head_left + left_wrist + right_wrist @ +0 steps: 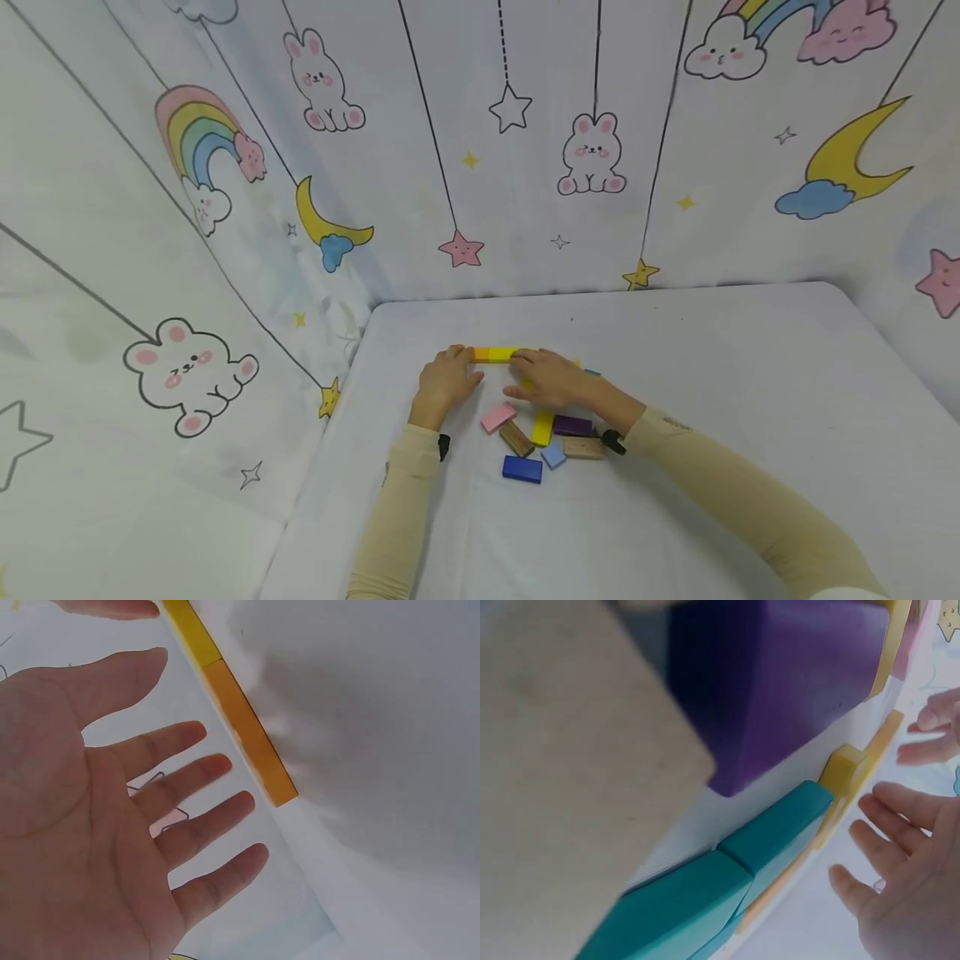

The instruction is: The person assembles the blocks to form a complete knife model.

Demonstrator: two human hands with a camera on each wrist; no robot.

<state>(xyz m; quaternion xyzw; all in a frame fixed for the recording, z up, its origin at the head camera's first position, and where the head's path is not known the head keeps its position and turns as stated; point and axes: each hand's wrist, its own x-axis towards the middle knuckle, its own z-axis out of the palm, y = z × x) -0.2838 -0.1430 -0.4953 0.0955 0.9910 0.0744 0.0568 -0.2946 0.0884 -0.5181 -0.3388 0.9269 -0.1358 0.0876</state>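
Observation:
An orange block and a yellow block stand end to end in a row on the white table. My left hand is at the row's left end, its fingertips beside the orange block. In the left wrist view its fingers spread out straight. My right hand reaches over the row's right part, fingertips near the yellow block, and hides some blocks there. The right wrist view shows its fingers extended and slightly bent, with nothing gripped. Two teal blocks lie along the row, beside another yellow block.
Nearer the body lie loose blocks: pink, brown, yellow, purple, light wood, pale blue and dark blue. A patterned white curtain stands behind the table.

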